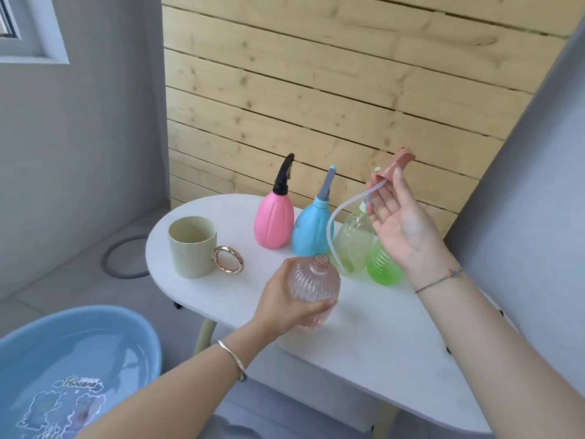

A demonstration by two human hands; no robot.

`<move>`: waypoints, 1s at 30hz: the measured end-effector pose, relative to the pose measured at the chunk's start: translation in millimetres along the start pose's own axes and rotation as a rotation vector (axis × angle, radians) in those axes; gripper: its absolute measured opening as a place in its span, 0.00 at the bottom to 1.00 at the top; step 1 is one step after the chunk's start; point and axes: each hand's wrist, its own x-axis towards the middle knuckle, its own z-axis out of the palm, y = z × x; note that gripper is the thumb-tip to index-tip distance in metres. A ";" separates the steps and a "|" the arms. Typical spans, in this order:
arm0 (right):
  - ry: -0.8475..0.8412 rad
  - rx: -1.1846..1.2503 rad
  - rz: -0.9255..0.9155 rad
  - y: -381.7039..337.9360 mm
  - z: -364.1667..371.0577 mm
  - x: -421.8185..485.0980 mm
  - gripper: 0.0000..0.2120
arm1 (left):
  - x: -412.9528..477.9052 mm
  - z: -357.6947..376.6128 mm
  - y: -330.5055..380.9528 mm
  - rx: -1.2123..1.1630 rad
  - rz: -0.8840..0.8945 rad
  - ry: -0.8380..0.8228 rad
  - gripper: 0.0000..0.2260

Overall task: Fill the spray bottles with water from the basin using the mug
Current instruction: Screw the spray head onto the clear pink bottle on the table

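Observation:
My left hand (286, 304) grips a clear pink ribbed spray bottle (313, 288) standing on the white table (380, 350), its neck open with no head on it. My right hand (400, 223) is raised above the table and holds the pink spray head (395, 164), whose clear tube (335, 221) hangs down in a curve. A beige mug (191, 247) with a gold ring handle stands at the table's left end. Behind stand a pink bottle (273, 221), a blue bottle (311, 229), a clear yellowish bottle (353, 242) and a green bottle (383, 266). The blue basin (136, 331) of water sits at lower left.
A wooden slat wall (316, 90) rises behind the table. A grey wall panel (522, 185) stands close on the right. A grey hose ring (125, 258) lies on the floor to the left of the table.

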 end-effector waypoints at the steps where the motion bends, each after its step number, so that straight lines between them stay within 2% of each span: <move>1: -0.002 0.012 0.008 1.6 2.2 -0.6 0.06 | -0.1 0.2 0.2 0.001 0.001 0.001 0.39; 17: -0.103 0.064 -0.025 15.0 20.5 7.3 0.08 | -1.7 -0.5 1.0 0.019 0.005 -0.011 0.37; 25: -0.170 -0.174 -0.120 21.4 -14.0 -0.8 0.06 | -2.6 -0.5 0.8 0.023 -0.001 -0.012 0.39; 28: -0.193 -0.284 -0.183 11.7 -25.4 -3.1 0.12 | -2.1 0.1 0.2 0.023 -0.005 -0.010 0.39; 30: -0.211 -0.328 -0.198 6.1 -30.6 -3.4 0.13 | -1.5 0.7 -0.6 0.022 -0.005 -0.008 0.39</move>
